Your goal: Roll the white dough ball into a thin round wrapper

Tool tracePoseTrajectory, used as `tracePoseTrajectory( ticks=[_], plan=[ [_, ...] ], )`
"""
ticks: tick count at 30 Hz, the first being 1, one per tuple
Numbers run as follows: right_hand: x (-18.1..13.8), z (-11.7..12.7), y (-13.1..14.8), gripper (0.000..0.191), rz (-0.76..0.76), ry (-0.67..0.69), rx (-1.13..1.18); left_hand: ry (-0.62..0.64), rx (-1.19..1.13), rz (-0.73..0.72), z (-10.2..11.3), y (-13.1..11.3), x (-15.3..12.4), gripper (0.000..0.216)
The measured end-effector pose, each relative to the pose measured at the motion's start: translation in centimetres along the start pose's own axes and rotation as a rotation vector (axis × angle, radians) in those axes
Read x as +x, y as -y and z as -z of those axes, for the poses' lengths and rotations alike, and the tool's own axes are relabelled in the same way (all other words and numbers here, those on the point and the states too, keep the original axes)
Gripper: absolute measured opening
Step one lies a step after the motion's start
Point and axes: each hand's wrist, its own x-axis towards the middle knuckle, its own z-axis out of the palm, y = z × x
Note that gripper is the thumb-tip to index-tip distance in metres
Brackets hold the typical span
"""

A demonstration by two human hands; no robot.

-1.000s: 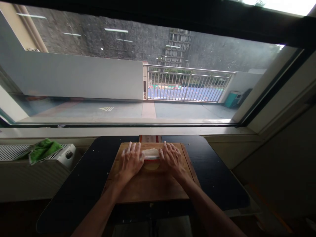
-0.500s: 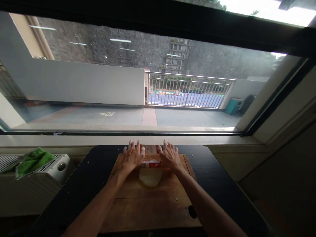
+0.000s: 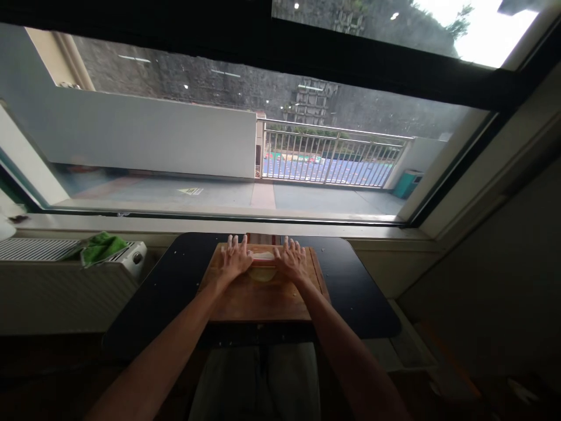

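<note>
On a wooden cutting board (image 3: pixel 258 307) lies a pale, flattened round of dough (image 3: pixel 263 275). Across its far part sits a roller-like thing (image 3: pixel 263 262) with an orange-red and whitish surface; its ends are hidden by my hands, and I cannot make out its exact kind. My left hand (image 3: pixel 235 257) rests at its left end, fingers stretched forward and spread. At the right end is my right hand (image 3: pixel 290 258), likewise flat with fingers apart, its thumb toward the middle. White powder shows on the fingertips.
The board lies on a black table (image 3: pixel 350 292) sprinkled with small crumbs. Behind it is a reddish-brown flat thing (image 3: pixel 263 239), partly hidden. A green cloth (image 3: pixel 103 248) hangs over a white radiator (image 3: pixel 65 292) at left. A windowsill (image 3: pixel 210 227) runs behind the table.
The view has tilted and pulled back, showing more floor. My hands stay on the roller-like thing; its printed red-and-white side has turned, and less of the dough shows in front of it.
</note>
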Motion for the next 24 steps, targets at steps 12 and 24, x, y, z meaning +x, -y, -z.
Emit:
tracePoseTrajectory(
  ticks=[12,24],
  plan=[
    [-5.9,-0.6,0.1,0.064,0.058,-0.178,0.082,-0.054,0.060,-0.108,1.7,1.1,-5.9,0.052],
    [-6.9,-0.7,-0.1,0.060,0.056,-0.206,0.163,-0.116,0.149,-0.146,1.5,1.5,-6.9,0.060]
  ],
)
